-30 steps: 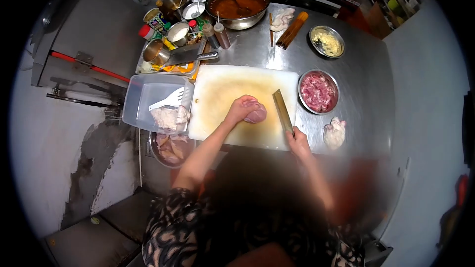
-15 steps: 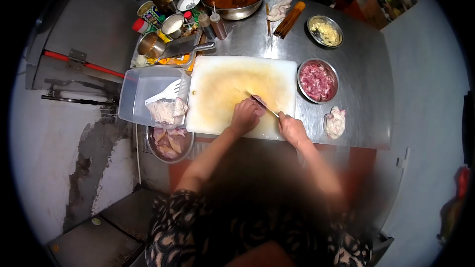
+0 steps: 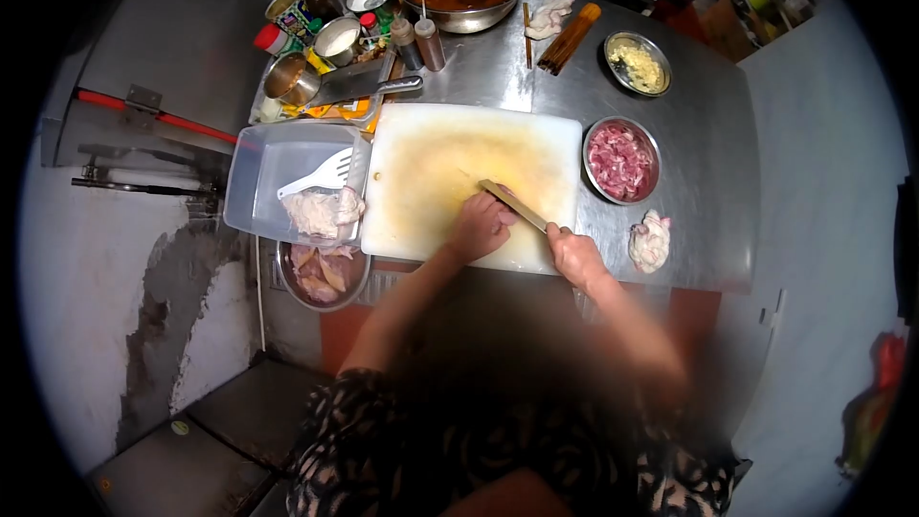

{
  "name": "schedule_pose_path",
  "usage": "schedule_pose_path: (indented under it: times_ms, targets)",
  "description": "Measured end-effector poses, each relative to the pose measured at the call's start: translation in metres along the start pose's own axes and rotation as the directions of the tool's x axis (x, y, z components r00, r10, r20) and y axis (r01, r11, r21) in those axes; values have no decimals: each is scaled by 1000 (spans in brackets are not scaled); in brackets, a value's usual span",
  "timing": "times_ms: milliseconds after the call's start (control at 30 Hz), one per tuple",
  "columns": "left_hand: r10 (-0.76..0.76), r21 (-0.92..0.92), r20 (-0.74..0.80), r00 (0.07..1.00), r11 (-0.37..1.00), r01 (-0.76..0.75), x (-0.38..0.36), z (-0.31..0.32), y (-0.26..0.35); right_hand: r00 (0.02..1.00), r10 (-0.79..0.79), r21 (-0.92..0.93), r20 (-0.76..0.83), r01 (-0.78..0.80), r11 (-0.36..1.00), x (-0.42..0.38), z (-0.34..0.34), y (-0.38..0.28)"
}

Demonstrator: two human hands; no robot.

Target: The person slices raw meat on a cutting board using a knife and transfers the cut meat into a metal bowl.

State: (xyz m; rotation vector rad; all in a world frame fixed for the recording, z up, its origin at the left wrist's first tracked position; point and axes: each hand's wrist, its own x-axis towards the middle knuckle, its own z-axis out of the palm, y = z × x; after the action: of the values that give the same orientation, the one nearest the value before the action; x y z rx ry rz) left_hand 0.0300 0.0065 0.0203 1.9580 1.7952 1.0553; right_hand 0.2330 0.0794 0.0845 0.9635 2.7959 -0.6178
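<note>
My right hand (image 3: 577,257) is wrapped round the handle of a knife (image 3: 517,206), whose blade slants up and left over the cutting board (image 3: 421,220). My left hand (image 3: 479,228) is closed over a small piece of pink raw meat (image 3: 504,217) on the board, its fingertips close to the blade. Fingers and blade cover much of that piece. Right of the board stands a metal bowl of cut raw meat (image 3: 622,161), and below it a pale lump of meat or fat (image 3: 650,241) lies on the steel table.
Left of the board, a clear plastic tub (image 3: 251,215) holds a white slotted spatula (image 3: 321,175) and pale skin or fat. Below it sits a bowl of raw meat (image 3: 324,278). A cleaver (image 3: 369,88), bottles, skewers (image 3: 570,40) and a sauce basin (image 3: 461,19) are farther back.
The knife blade has tilted, so its broad flat face now shows. My right hand has shifted slightly right and down; my left stays on the meat. The whole view has moved a little.
</note>
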Motion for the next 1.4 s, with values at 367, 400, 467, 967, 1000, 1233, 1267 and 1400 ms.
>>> schedule_pose_path:
  times_ms: [367, 400, 467, 967, 1000, 1233, 1267, 1400]
  targets:
    - [2, 18, -77, 997, 1000, -1, -1, 14, -8, 993, -121, 86, -11, 122, 989, 88, 8, -16]
    - [5, 20, -81, 997, 1000, -3, -1, 15, -10, 991, -130, 90, -21, 132, 987, 89, 9, -14]
    - [36, 68, -148, 988, 997, -26, -6, 17, -12, 990, -141, 94, -31, 143, 985, 79, 13, -8]
    - [66, 61, -132, 989, 996, -59, -7, 16, -13, 1000, -27, -41, -8, 27, 999, -9, 2, -4]
    - [64, 59, -130, 989, 997, -57, -5, 14, -11, 1000, -26, -40, -5, 26, 999, -4, 4, -6]
    - [64, 34, -141, 988, 998, -60, 8, 9, -7, 996, -77, -2, -52, 77, 997, 77, 18, -33]
    - [27, -16, -133, 991, 999, -29, 9, 6, -2, 997, -70, -66, -36, 67, 996, 79, 21, -37]
    - [-28, 29, -156, 987, 999, 32, -2, 16, -12, 980, -125, -51, -153, 119, 992, 59, 27, -21]
